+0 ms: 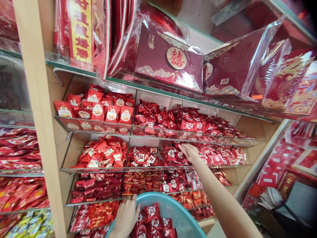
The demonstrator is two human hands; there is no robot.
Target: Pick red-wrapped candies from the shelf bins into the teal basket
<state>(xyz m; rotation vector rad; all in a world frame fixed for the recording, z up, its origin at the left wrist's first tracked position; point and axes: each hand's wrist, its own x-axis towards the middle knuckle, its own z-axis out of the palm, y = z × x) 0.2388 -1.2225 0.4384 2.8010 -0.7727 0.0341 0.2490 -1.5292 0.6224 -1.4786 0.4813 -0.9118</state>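
Teal plastic basket (174, 200) gripped by left hand (126, 215); right hand (189, 152), unclenched, touches crinkly red packets (172, 156).

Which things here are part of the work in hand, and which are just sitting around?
In hand: right hand reaching into a shelf bin's red packets; left hand on the teal basket; basket packets.
Lying about: gift boxes on the top shelf; cake-picture packets; yellow packets, bottom left.

Teal basket (184, 219): plastic, slotted wall, near, bottom centre. Red packets (155, 221) w/ round white labels piled inside, shiny foil. Shelf packets (173, 155): same red type, heaped in clear bin, far centre-right, 2nd row down.
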